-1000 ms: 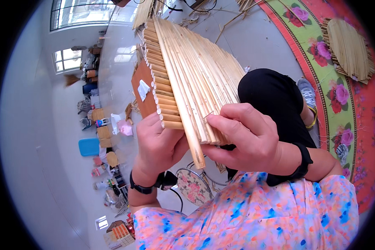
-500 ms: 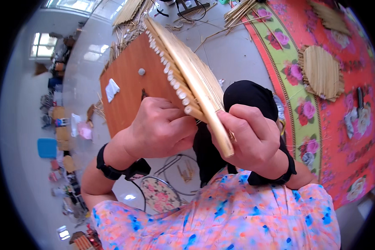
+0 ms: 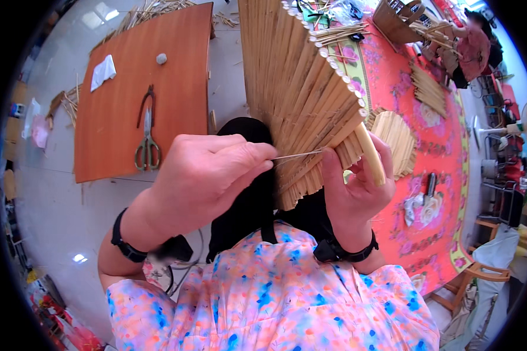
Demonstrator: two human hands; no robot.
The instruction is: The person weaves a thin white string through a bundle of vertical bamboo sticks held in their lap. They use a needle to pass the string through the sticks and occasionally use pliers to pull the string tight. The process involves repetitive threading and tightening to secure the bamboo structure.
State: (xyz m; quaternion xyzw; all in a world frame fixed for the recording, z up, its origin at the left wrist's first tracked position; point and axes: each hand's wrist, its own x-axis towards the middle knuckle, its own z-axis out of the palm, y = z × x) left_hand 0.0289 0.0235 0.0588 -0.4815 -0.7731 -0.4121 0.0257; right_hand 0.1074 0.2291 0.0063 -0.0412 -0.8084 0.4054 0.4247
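Observation:
A stiff panel of pale reed stalks [image 3: 298, 70], laid side by side with white cut ends along one edge, stands tilted over my knees. Near its lower right corner a thicker smooth rod [image 3: 371, 158] crosses the stalks. My right hand [image 3: 357, 193] is closed around this corner, thumb against the stalks and fingers behind the rod. From the panel by that thumb a thin string [image 3: 298, 155] runs taut to my left hand [image 3: 208, 175], which pinches it. The panel's back and some of my right fingers are hidden.
To the left, a brown wooden board [image 3: 181, 35] carries scissors [image 3: 148, 146], a small grey ball [image 3: 161, 58] and a white paper [image 3: 103, 72]. On the right, a red floral cloth [image 3: 392, 245] holds an oval reed piece [image 3: 395, 143] and a dark-handled tool [image 3: 431, 186]. Another person [image 3: 474, 50] sits beyond.
The panel has turned from nearly edge-on to show its broad face. My left hand has drawn away from its edge, with string now stretched between. The view has swung to the right.

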